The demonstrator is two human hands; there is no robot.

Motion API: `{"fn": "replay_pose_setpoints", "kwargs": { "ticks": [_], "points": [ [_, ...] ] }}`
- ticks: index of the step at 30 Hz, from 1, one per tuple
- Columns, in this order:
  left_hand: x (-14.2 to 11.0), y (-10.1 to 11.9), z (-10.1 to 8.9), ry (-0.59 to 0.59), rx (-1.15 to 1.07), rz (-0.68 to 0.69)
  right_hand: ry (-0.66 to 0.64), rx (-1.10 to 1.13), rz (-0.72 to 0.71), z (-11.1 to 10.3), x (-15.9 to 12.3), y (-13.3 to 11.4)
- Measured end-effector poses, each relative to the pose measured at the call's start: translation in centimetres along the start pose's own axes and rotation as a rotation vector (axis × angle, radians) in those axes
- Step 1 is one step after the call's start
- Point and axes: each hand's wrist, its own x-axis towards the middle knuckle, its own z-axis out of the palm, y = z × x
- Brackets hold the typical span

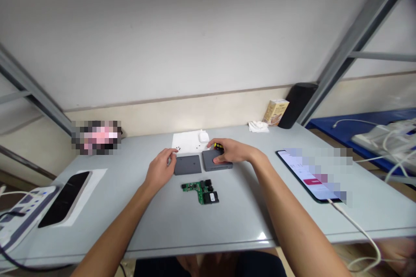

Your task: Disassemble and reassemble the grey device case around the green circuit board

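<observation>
My left hand (161, 167) rests on the table beside a flat grey cover plate (187, 165), its fingers curled at the plate's left edge. My right hand (231, 150) lies over a grey device housing (217, 162) and closes around a small yellow-and-black tool (218, 146). A green circuit board (200, 191) lies loose on the table in front of both parts. Behind them a white sheet of paper (188, 140) carries a few small dark screws (177, 148) and a white earbud case (203, 136).
A phone (308, 175) with a lit screen and white cable lies at the right. A dark phone (64, 198) and a power strip (19, 207) sit at the left. A crumpled tissue (258, 126), small carton (275, 112) and black cylinder (297, 104) stand by the wall.
</observation>
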Motion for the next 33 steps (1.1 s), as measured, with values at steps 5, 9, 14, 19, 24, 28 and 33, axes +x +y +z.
{"fn": "replay_pose_setpoints", "kwargs": {
  "ticks": [5, 9, 14, 19, 24, 28, 33],
  "points": [
    [0.4, -1.9, 0.1, 0.033, 0.149, 0.033, -0.005, 0.017, 0.004, 0.0, 0.0, -0.1],
    [0.5, -3.3, 0.4, -0.006, 0.189, 0.084, -0.005, 0.041, 0.01, 0.1, -0.1, -0.2],
    [0.4, -3.3, 0.3, -0.018, 0.213, 0.077, -0.011, 0.058, 0.002, 0.1, -0.1, -0.1],
    [0.5, -3.0, 0.1, -0.081, 0.238, 0.028, 0.002, 0.017, 0.0, -0.1, 0.0, 0.0],
    [0.6, -2.5, -0.2, -0.046, 0.203, 0.004, -0.002, 0.022, -0.001, 0.0, 0.0, -0.1],
    [0.5, -1.3, -0.6, 0.011, 0.028, 0.051, 0.005, 0.031, -0.006, 0.1, 0.1, 0.1],
    [0.2, -0.2, -0.6, -0.076, -0.097, 0.046, 0.004, 0.06, 0.004, 0.2, 0.3, 0.3]
  ]
}}
